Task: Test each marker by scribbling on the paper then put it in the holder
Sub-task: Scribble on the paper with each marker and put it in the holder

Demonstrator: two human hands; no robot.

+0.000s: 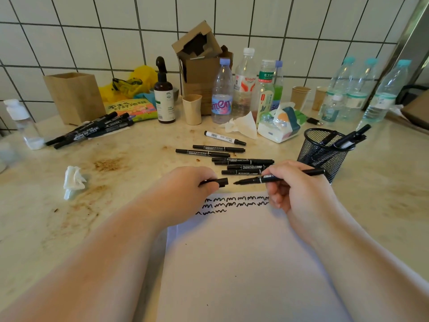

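My right hand (294, 184) grips an uncapped black marker (253, 180), its tip pointing left just above the top edge of the white paper (243, 263). My left hand (192, 182) pinches the marker's black cap (220, 182), a short gap from the tip. Three rows of black scribbles (232, 202) run along the top of the paper. Several black markers (232, 161) lie loose behind my hands, with a white-barrelled marker (224, 137) beyond them. The black mesh holder (321, 152) stands at the right, close behind my right hand, with markers (350, 138) inside.
Another pile of black markers (92, 130) lies at the left by a wooden box (74, 96). Bottles, paper cups, a cardboard box and a tissue pack (281, 124) crowd the back by the tiled wall. A crumpled tissue (73, 180) lies left of the paper.
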